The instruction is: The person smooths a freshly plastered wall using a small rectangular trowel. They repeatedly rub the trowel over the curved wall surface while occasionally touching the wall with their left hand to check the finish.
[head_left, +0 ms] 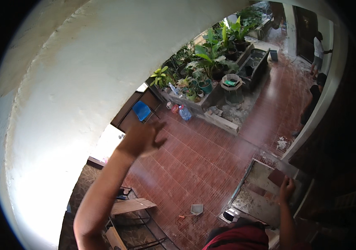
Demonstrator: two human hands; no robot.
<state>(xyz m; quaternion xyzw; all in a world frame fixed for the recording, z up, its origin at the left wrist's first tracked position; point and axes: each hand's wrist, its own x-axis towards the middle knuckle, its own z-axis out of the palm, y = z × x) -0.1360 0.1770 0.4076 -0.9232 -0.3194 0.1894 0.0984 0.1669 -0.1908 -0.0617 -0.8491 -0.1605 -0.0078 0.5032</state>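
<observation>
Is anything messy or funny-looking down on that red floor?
Yes. Pale dust and rubble lie spilled on the red tile floor beside the planter of green plants, and a small trowel lies loose on the tiles.

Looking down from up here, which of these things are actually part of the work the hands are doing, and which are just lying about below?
In hand:
left hand, raised beside the white wall
right hand, gripping a flat board

Lying about:
potted plants
blue chair
water bottle
dustpan on the red tile floor
wooden plank
</observation>
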